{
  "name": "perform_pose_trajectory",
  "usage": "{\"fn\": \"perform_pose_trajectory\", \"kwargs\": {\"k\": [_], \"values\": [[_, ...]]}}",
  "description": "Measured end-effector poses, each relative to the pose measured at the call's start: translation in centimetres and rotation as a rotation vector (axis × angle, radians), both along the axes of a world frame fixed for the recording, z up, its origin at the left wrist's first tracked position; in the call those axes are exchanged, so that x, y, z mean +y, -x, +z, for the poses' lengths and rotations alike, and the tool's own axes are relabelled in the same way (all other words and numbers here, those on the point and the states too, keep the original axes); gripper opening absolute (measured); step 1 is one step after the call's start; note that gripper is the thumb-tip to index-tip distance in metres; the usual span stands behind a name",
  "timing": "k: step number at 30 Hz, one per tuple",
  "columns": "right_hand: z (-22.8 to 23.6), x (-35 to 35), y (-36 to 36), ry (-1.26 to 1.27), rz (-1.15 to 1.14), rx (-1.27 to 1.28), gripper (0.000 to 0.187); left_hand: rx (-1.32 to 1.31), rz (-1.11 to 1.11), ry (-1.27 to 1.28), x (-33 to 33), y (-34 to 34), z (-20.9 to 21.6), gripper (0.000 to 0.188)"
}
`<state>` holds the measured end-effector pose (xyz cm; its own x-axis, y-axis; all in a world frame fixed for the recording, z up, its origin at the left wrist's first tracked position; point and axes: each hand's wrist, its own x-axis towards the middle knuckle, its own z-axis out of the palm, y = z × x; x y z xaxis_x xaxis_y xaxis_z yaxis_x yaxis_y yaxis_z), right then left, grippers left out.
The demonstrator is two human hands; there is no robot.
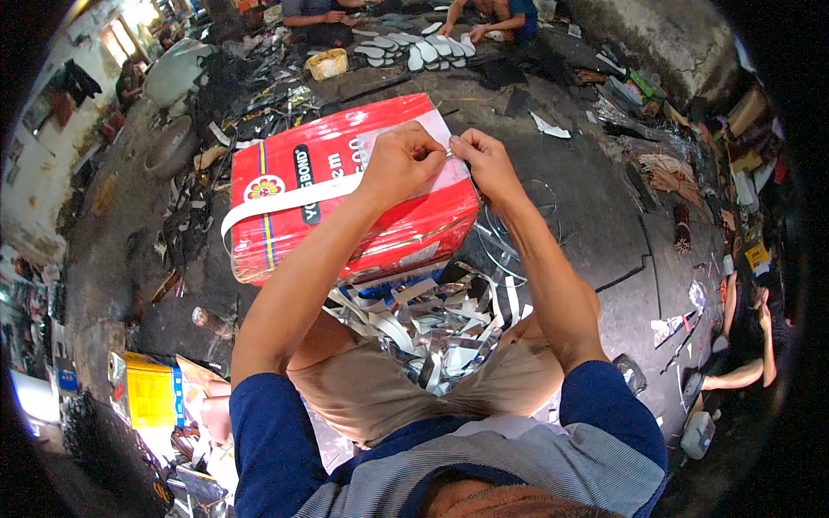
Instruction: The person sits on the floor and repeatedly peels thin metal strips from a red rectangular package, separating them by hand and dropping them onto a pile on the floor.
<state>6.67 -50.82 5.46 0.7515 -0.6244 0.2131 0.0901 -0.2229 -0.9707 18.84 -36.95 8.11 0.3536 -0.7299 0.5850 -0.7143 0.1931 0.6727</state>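
Note:
A red cardboard box [345,229], wrapped in shiny clear tape, stands before my knees. Across its top runs a long white strip [298,200], which loops over the left edge and passes under my left wrist. My left hand [401,164] is closed in a pinch above a pale pinkish sheet [432,129] on the box's right end. Close beside it, my right hand [489,164] pinches too, its fingertips almost meeting the left ones. A tiny white bit shows between the fingertips; my fingers hide most of it.
White and silvery offcuts [440,332] lie heaped between my legs. A yellow carton [148,388] stands at the left. Farther off, people sit by rows of white insoles [423,53] and a yellow tub [327,65]. At the right, another person's bare limbs [747,367] show.

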Motion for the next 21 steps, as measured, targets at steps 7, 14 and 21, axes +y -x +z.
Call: {"fn": "perform_pose_trajectory", "kwargs": {"k": [7, 14, 21], "values": [[1.0, 1.2, 1.3, -0.617, 0.155, -0.056, 0.027, -0.048, 0.032, 0.076, -0.6, 0.6, 0.3, 0.009], [1.2, -0.1, 1.6, -0.788, 0.222, 0.021, 0.043, -0.015, 0.026, 0.07, -1.3, 0.6, -0.1, 0.009], [3.4, -2.9, -3.5, 0.483, -0.255, 0.362, 0.056, -0.02, 0.015, 0.11, -1.7, 1.2, 0.3, 0.008]]}}
